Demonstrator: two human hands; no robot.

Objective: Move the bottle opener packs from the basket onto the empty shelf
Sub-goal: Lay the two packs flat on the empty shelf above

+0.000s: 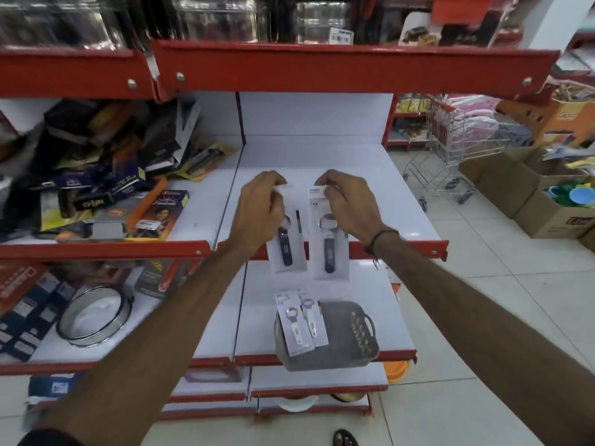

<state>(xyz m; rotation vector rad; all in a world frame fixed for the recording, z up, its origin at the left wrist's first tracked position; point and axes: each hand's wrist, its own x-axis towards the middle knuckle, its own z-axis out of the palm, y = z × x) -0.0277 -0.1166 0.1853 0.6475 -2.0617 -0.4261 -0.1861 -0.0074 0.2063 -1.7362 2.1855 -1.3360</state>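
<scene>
My left hand (pixel 260 210) pinches the top of a bottle opener pack (pixel 289 249) with a dark handle. My right hand (pixel 349 206) pinches the top of a second dark-handled pack (pixel 330 252). Both packs hang upright in the air over the front edge of the bare white shelf (pixel 322 162). One shelf lower, a grey basket (pixel 341 346) sits at the front edge, with two more packs (pixel 297 323) with white handles leaning out of its left side.
To the left, the neighbouring shelf holds a messy pile of boxed goods (pixel 106 175). A round sieve (pixel 93 317) lies lower left. A small shopping trolley (pixel 450 146) and cardboard boxes (pixel 531 194) stand on the tiled floor at right. A red shelf lip (pixel 338 67) hangs overhead.
</scene>
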